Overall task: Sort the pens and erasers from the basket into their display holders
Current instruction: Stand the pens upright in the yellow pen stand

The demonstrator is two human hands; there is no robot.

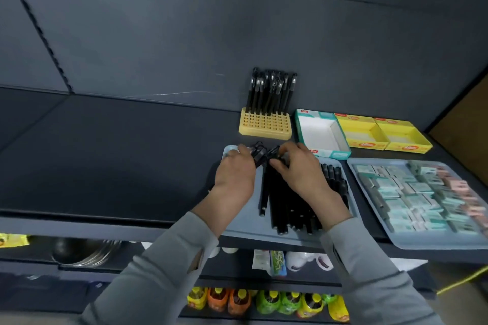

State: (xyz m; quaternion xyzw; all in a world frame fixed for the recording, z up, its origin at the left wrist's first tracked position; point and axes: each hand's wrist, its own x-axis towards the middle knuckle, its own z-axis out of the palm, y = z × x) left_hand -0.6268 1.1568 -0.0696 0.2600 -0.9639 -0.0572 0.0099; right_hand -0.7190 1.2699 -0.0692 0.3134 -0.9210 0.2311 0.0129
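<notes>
**Operator:** Entry, hands first. What am I holding?

**Observer:** Your left hand [233, 174] and right hand [298, 166] are close together. The fingers of both are curled round one small bunch of black capped pens [261, 154]. You grip it from either side, and the cap ends stick out past your fingers, pointing away from you.

**Operator:** Position of the bunch?

**Observer:** Over the far left end of the grey-blue plastic tray [293, 239]. I cannot tell whether it is lifted clear of the tray. The loose black pens [287, 208] lie side by side in that tray, running lengthwise toward you between your wrists. A few more show to the right of your right wrist.

**Operator:** Holders?

**Observer:** The yellow perforated plastic pen holder [265, 126] sits just behind the tray, at the back panel. A row of upright black pens [270, 92] stands in its rear holes. To its right is an open teal-and-white cardboard box [320, 134], then two open yellow cardboard boxes [369, 144] touching one another.

**Operator:** Erasers?

**Observer:** A second grey-blue tray [435, 244] lies just right of the first, packed with small wrapped erasers [412, 192]. Most wrappers are teal and white, with some pink at the right edge. The detail is blurred.

**Operator:** Surroundings?

**Observer:** Everything sits on a dark grey shelf [118, 161]. Coloured drink bottles [264, 301] stand on a lower shelf beneath your grey sleeves.
</notes>
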